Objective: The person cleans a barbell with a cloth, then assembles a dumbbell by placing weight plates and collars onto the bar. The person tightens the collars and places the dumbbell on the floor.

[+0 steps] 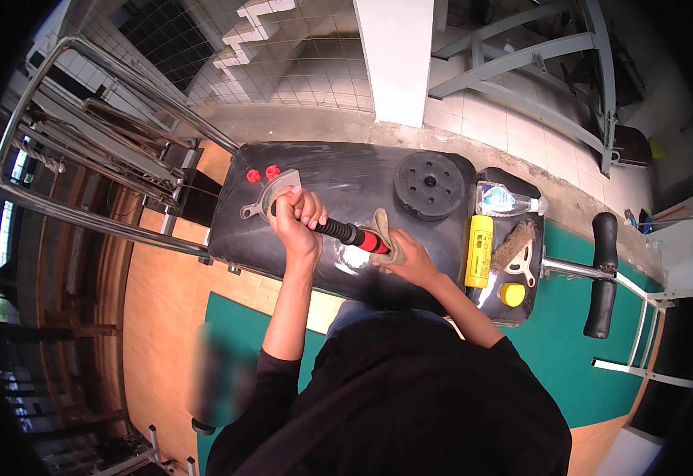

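My left hand (292,224) is closed round one end of a dumbbell bar (334,231), black and ridged with a red section toward its other end. In my right hand (412,260) is a beige cloth (395,247), wrapped against the bar's red end. The bar is held over a black padded bench (338,186). Two red star-shaped nuts (263,174) lie beyond my left hand. A flat grey piece with a looped end (253,210) lies partly hidden behind that hand; its kind is unclear.
A black weight plate (429,185) lies on the bench. On the right pad are a clear bottle (505,200), a yellow bottle (479,252), a brush (514,246), a yellow cap (512,294) and a pale triangular piece (523,266). A chrome frame (116,214) borders the left.
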Action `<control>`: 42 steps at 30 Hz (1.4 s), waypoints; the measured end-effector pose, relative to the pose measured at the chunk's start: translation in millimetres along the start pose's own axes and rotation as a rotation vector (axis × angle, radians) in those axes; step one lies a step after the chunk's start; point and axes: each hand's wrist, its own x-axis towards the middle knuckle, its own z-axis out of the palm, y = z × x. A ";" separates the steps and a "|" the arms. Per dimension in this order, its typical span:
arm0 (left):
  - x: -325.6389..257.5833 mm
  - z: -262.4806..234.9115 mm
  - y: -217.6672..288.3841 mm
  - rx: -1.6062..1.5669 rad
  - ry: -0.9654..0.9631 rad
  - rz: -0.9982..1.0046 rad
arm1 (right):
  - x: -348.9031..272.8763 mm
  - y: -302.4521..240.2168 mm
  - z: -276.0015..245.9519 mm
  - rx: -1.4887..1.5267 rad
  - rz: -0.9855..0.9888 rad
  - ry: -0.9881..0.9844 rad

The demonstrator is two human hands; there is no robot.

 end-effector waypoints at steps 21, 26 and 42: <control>-11.4 -11.4 0.9 0.008 0.113 0.030 | 26.6 -4.1 37.2 -0.302 -0.386 0.435; -17.0 -13.9 5.0 0.006 -0.010 0.049 | -27.4 66.8 5.6 -0.355 -0.146 0.261; -11.8 -18.3 -0.1 -0.023 -0.029 0.032 | 5.8 12.5 29.7 -0.178 -0.311 0.330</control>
